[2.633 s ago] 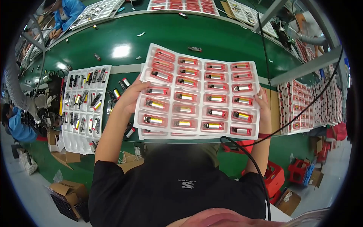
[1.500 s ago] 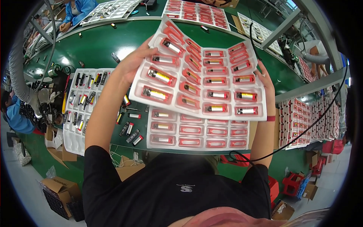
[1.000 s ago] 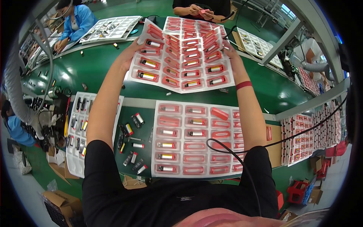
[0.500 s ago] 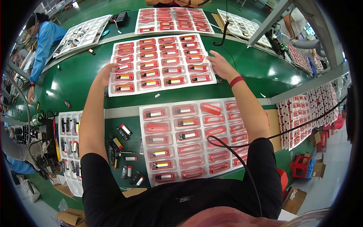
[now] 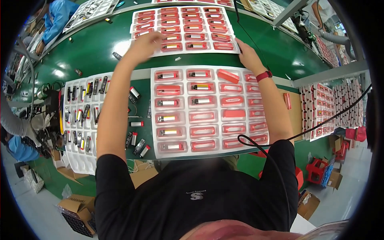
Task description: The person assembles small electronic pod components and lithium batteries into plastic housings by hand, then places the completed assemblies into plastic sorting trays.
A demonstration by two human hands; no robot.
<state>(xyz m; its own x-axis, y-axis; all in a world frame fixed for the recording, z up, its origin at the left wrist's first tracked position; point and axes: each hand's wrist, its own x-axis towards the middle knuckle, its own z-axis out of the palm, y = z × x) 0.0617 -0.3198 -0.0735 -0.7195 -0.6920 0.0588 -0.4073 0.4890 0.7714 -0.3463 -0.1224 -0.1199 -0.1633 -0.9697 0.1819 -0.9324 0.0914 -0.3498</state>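
A white moulded tray [image 5: 182,52] lies on the far side of the green bench, its pockets filled with red plastic casings bearing small silver and yellow cells. My left hand [image 5: 146,46] is over its near-left pockets, with fingers smeared by motion, so whether they grip anything cannot be told. At the tray's right edge is my right hand [image 5: 249,56], its fingers stretched along the edge. Closer to me lies a second white tray [image 5: 153,114]. Several of its red casings hold cells, others have none, and one red casing [image 5: 228,76] sits askew in its pocket.
Loose cells with black parts [image 5: 136,124] lie left of the near tray. Beyond them is a white tray of similar parts [image 5: 80,160]. A black cable [image 5: 320,122] crosses at right, near stacked filled trays [image 5: 316,108]. A co-worker in blue [image 5: 60,20] is at far left.
The far tray has moved away from me. My left hand has left its left edge and moved right, over the pockets. My right hand remains at the right edge. The view has shifted.
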